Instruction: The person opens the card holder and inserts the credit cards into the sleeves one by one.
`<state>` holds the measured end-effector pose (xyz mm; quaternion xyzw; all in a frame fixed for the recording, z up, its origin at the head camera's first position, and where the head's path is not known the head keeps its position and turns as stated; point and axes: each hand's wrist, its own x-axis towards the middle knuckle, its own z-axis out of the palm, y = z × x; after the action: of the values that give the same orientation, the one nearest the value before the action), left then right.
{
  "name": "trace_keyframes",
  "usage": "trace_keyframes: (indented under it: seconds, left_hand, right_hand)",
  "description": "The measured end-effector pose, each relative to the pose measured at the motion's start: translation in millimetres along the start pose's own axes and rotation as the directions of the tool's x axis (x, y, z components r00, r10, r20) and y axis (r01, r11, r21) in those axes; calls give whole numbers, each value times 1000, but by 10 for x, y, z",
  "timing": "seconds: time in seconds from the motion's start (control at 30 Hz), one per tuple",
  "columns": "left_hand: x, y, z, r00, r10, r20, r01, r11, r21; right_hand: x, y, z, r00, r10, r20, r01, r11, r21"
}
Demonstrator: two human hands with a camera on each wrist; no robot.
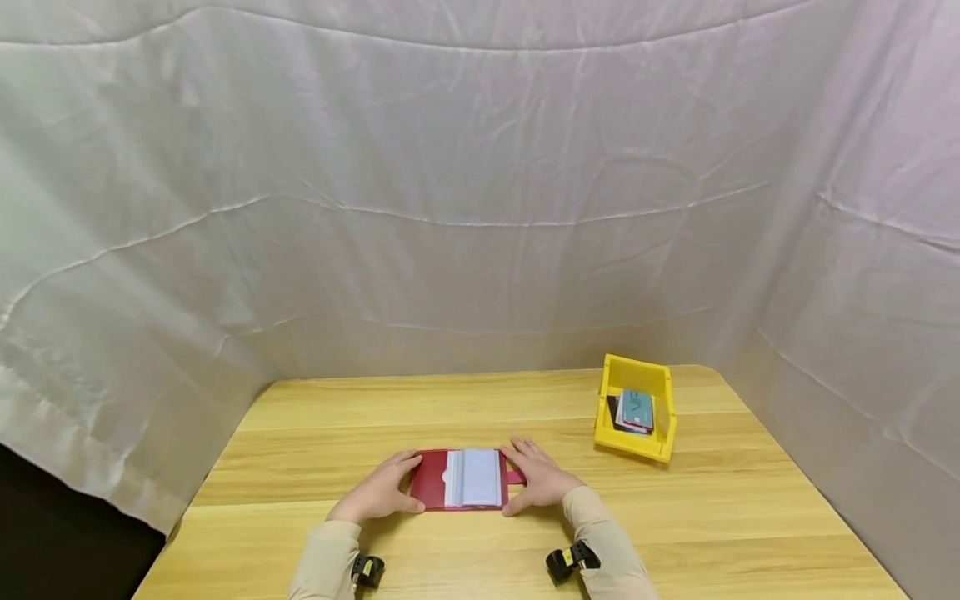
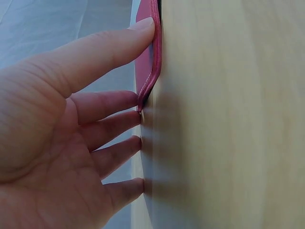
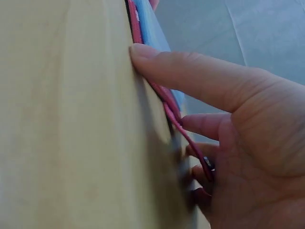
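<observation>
A red card holder point(image 1: 430, 481) lies opened flat on the table, its clear plastic sleeves point(image 1: 480, 477) on the right half. My left hand point(image 1: 384, 489) rests at its left end; in the left wrist view the thumb touches the near edge and the other fingers spread against the corner and tabletop. At the right end is my right hand point(image 1: 542, 477), thumb at the near edge and fingers along the far side. A narrow red strap point(image 3: 193, 143) with a dark snap sticks out under the right palm.
A yellow bin point(image 1: 636, 450) stands at the back right, with several cards point(image 1: 637, 408) in it, a teal one on top. Pale cloth point(image 1: 465, 275) hangs behind and beside the wooden table point(image 1: 360, 417). Each forearm wears a black wrist camera point(image 1: 368, 571).
</observation>
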<state>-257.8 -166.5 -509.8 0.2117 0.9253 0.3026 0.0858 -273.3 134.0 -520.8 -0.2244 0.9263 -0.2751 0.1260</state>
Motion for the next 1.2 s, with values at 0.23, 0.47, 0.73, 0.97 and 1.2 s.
trace_keyframes:
  seconds: [0.23, 0.47, 0.73, 0.97, 1.2]
  left_hand:
    - [11, 7, -24, 1000, 0, -7, 0, 1000, -8]
    - [2, -11, -12, 1000, 9, -4, -9, 1000, 5]
    - [8, -28, -11, 1000, -13, -2, 13, 1000, -13]
    - [-9, -22, 8, 1000, -19, -1, 19, 1000, -16]
    - [-6, -14, 6, 1000, -14, -2, 14, 1000, -20]
  right_hand:
    - [-22, -29, -155, 1000, -14, -1, 14, 999, 45]
    - [-124, 58, -547, 998, -1, -62, 11, 987, 162]
    - [-228, 267, -1097, 961, 4, -275, 71, 963, 262]
    - [-272, 576, -1394, 881, 192, -433, -2, 915, 403]
    - [-229, 908, -1560, 798, 441, -410, -183, 826, 534]
